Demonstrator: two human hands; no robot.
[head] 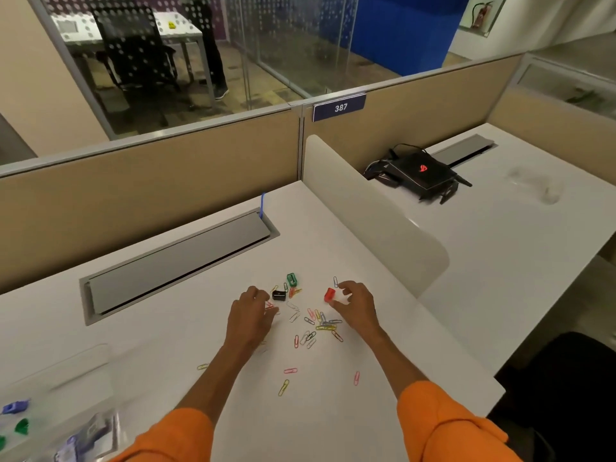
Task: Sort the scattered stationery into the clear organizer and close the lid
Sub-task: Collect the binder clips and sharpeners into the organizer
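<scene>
Both hands out over the middle of the white worktop [333,411], orange sleeves [446,425] pushed up. Right hand [355,303] has its grip pinched around a red sharpener [329,294], thumb below, fingers curled above; looks clamped on it. Left hand [251,311] is knuckles-up over a few clips, fingers curled down; cannot tell whether its grip is closed on anything. Black sharpener [279,295] lies just beside the left fingertips, green sharpener [291,279] right behind it, toward the grey cable hatch [180,261]. Loose coloured paper clips [320,323] are scattered between the two hands and nearer the front edge, a pink one [290,370] and a yellow one [283,387] apart from the main bunch. Clear organizer [66,405] sits at the front left corner, blurred, lid up; purple and green pieces show inside it. Compartments not readable. Black router [416,173] on the neighbouring desk past the divider.
</scene>
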